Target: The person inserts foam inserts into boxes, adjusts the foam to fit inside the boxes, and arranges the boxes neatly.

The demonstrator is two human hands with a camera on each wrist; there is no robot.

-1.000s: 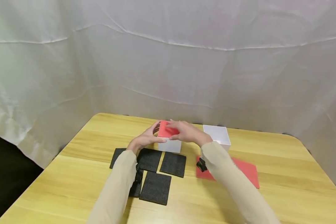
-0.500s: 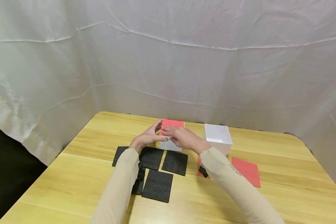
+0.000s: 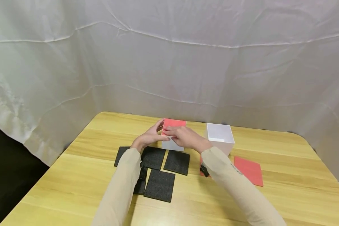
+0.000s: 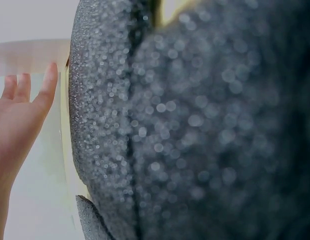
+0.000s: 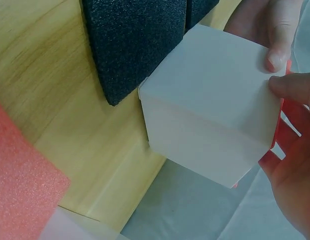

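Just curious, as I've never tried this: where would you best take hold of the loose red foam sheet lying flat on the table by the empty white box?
Probably by its near right corner, coming in low from the right. The red foam sheet lies flat on the table, so a grip must lift an edge first; its left part is hidden under the right sleeve.

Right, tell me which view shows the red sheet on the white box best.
The head view: the red sheet lies across the white box, both hands at it. The right wrist shows only red slivers; the left wrist shows none.
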